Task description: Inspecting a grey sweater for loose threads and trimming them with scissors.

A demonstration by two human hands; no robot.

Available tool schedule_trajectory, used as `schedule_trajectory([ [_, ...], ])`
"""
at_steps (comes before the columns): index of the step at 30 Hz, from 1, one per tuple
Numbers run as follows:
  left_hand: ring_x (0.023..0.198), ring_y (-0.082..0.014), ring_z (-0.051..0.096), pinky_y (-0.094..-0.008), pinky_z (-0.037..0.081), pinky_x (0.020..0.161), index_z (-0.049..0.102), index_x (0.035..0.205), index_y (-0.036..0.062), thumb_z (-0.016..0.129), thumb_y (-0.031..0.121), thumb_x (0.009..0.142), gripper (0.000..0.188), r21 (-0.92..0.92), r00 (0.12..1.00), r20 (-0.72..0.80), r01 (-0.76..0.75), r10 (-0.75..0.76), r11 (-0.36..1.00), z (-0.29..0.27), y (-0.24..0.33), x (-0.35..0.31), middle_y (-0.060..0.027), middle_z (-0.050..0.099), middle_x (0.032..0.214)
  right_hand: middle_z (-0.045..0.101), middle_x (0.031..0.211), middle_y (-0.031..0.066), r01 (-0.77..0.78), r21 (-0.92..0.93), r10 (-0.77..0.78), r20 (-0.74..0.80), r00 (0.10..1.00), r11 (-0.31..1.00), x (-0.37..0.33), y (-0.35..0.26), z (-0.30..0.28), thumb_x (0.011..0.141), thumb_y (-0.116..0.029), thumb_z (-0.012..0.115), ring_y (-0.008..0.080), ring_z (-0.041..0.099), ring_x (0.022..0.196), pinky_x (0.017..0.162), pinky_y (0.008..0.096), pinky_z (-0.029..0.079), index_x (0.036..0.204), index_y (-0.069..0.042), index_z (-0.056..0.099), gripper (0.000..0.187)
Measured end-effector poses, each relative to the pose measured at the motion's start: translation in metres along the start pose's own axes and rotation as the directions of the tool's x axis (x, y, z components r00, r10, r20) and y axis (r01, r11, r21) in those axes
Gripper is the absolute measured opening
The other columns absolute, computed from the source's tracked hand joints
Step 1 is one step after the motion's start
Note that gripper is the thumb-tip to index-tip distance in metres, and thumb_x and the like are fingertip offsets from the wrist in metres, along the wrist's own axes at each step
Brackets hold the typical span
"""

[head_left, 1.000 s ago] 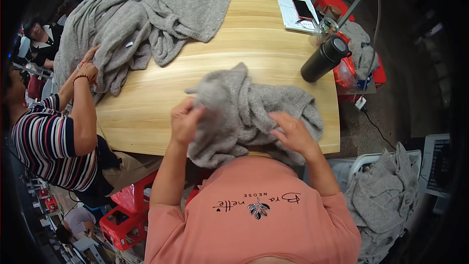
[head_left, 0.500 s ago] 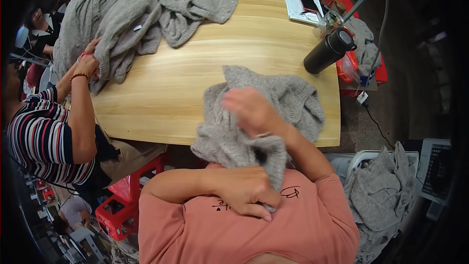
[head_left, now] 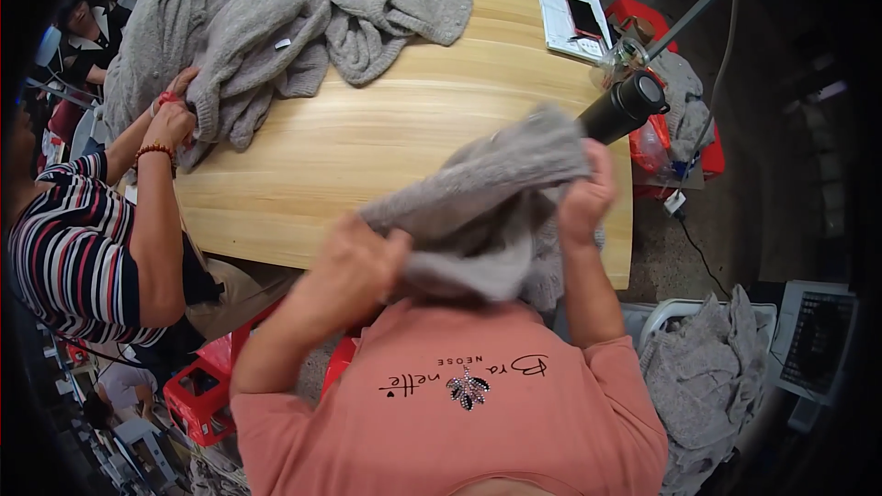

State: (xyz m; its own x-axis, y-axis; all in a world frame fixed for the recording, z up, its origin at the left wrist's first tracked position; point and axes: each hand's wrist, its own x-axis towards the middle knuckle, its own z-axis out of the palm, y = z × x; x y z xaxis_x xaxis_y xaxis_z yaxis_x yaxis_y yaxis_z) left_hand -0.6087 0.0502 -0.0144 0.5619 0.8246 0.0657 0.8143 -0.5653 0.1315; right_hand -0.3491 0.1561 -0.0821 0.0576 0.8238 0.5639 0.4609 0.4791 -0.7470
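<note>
A grey knitted garment (head_left: 487,193) is stretched between my two hands above the near edge of the wooden table (head_left: 303,174). My left hand (head_left: 358,257) grips its left end, slightly blurred by motion. At the other end, my right hand (head_left: 588,197) is closed on the knit's edge, close to the black bottle (head_left: 623,106). Part of the garment hangs down in front of my chest, with a dark fold opening in its middle.
A heap of grey knitwear (head_left: 266,28) covers the far left, where a co-worker in a striped top (head_left: 87,257) handles it. A phone (head_left: 583,16) lies on papers (head_left: 556,23) at the far right. A bin of grey knits (head_left: 703,377) stands at my right, a red stool (head_left: 197,400) at left.
My left hand has risen from my chest to the garment's left end. My right hand has moved right and now grips it. The garment is lifted and spread between them.
</note>
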Motion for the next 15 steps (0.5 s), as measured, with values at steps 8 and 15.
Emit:
schedule_trajectory([
  [8,0.105,-0.0273,0.051,-0.0515,0.017,0.103,0.051,0.112,0.0008,0.058,0.011,0.077,0.037,-0.71,0.441,-0.63,0.005,-0.639,0.704,-0.046,-0.103,-0.002,-0.0136,0.056,0.107,0.056,0.101,0.0131,0.191,-0.594,-0.244,-0.01,0.97,0.782,-0.01,-0.115,-0.008,0.081,-0.012,0.053,0.0244,0.054,0.097,0.084,0.034,0.044,0.098,-0.002,0.058,0.02],
  [15,0.095,-0.0279,0.056,-0.0567,0.026,0.094,0.06,0.077,0.0079,0.058,0.003,0.065,0.013,-0.094,0.969,0.081,0.242,-0.235,0.966,0.048,-0.138,-0.055,-0.0106,0.062,0.087,0.048,0.115,0.0181,0.194,-0.625,0.441,0.705,0.555,0.756,-0.113,-0.038,0.024,0.075,-0.016,0.058,0.035,0.053,0.091,0.077,0.0432,0.044,0.095,-0.003,0.055,0.024],
])
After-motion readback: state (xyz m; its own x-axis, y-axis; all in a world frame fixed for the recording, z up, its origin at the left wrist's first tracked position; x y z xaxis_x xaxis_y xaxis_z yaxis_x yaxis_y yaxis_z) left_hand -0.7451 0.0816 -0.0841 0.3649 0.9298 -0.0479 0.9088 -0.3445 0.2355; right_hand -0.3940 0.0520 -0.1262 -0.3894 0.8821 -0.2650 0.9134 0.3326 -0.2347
